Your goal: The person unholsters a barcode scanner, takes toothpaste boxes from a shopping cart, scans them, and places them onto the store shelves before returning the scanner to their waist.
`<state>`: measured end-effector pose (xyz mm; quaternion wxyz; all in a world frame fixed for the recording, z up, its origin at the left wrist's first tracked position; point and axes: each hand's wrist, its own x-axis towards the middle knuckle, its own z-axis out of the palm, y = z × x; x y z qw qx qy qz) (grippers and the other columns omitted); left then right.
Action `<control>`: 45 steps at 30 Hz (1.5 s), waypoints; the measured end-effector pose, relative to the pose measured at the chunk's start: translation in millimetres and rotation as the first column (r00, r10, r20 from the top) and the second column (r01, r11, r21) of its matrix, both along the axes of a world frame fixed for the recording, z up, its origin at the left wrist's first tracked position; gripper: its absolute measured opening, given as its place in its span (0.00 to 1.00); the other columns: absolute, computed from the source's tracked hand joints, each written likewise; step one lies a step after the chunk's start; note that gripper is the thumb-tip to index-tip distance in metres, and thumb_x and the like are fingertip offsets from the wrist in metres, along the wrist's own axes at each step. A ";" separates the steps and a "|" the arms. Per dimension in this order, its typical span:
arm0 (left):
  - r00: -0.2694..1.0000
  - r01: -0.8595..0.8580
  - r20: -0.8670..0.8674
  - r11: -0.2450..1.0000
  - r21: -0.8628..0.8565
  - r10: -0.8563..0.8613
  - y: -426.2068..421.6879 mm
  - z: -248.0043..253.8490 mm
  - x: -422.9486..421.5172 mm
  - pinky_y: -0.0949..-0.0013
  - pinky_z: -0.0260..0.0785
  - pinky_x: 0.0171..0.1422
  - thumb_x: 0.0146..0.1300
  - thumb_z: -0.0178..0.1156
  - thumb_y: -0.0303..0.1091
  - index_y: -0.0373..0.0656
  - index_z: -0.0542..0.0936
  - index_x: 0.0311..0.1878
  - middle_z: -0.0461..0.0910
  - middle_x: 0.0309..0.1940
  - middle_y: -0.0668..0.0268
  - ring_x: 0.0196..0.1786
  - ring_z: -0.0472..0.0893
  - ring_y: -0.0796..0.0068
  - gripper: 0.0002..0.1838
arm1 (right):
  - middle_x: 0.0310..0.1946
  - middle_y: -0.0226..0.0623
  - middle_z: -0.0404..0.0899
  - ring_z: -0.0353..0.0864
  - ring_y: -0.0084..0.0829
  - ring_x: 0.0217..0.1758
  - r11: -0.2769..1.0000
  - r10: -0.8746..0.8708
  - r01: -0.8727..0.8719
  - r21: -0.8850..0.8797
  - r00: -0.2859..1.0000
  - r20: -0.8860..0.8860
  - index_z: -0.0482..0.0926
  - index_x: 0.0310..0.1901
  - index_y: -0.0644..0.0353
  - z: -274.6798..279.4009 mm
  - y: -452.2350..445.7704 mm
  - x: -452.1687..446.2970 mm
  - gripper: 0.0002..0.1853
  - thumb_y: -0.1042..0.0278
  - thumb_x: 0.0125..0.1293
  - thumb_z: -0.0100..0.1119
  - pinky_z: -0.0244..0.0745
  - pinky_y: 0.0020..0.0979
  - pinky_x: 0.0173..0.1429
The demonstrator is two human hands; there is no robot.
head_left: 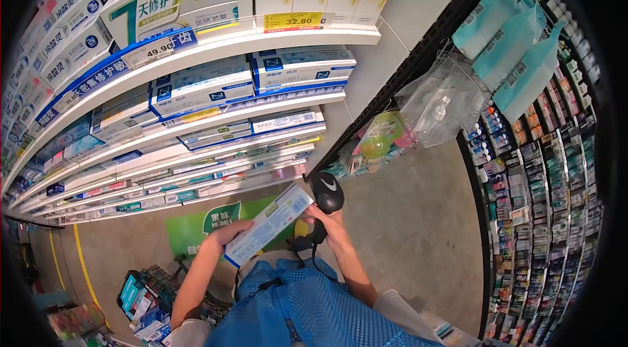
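Observation:
My left hand (229, 232) grips one end of a long white and blue toothpaste box (269, 224), held tilted in front of my body. A barcode label shows near the box's upper right end. In my right hand (332, 229) is a black barcode scanner (326, 191), its head up beside that end of the box. The scanner's handle is partly covered by my fingers, and a dark cord hangs below it. My blue mesh vest (294, 308) fills the bottom of the view.
Ahead, a white shelf unit (261, 43) holds rows of toothpaste boxes (203, 88) and price tags. A basket (160, 281) with packages stands at lower left. Clear plastic packaging (438, 105) and turquoise bags (507, 39) hang on the right. Another stocked shelf (543, 216) curves beyond the floor (418, 229).

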<state>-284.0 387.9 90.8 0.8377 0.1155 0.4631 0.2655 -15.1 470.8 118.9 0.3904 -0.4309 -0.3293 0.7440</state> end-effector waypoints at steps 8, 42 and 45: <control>0.984 -0.181 0.001 0.982 0.052 0.181 2.7 0.3 -17.2 0.69 0.75 0.43 0.68 0.49 0.46 0.35 0.71 0.57 0.79 0.46 0.57 0.42 0.81 0.71 0.24 | 0.43 0.42 0.79 0.82 0.34 0.43 0.976 0.213 -0.216 0.004 0.968 0.129 0.72 0.53 0.65 44.7 -10.7 26.9 0.20 0.73 0.59 0.62 0.79 0.29 0.41; 0.828 0.529 -0.459 0.719 0.450 -0.322 46.4 18.8 28.5 0.62 0.73 0.50 0.59 0.58 0.47 0.34 0.70 0.58 0.76 0.52 0.52 0.46 0.80 0.57 0.30 | 0.40 0.36 0.80 0.80 0.26 0.42 0.996 -0.001 0.014 -0.092 0.989 0.147 0.76 0.47 0.63 -8.6 4.2 52.1 0.19 0.73 0.53 0.67 0.78 0.25 0.38; 0.533 0.795 -0.819 0.457 0.399 -0.211 56.4 71.6 66.2 0.59 0.70 0.53 0.49 0.66 0.47 0.35 0.73 0.55 0.77 0.49 0.50 0.48 0.79 0.54 0.33 | 0.38 0.34 0.79 0.80 0.27 0.42 0.983 -0.069 0.088 -0.161 0.990 0.119 0.76 0.45 0.63 -14.9 8.1 55.5 0.16 0.72 0.55 0.66 0.79 0.27 0.39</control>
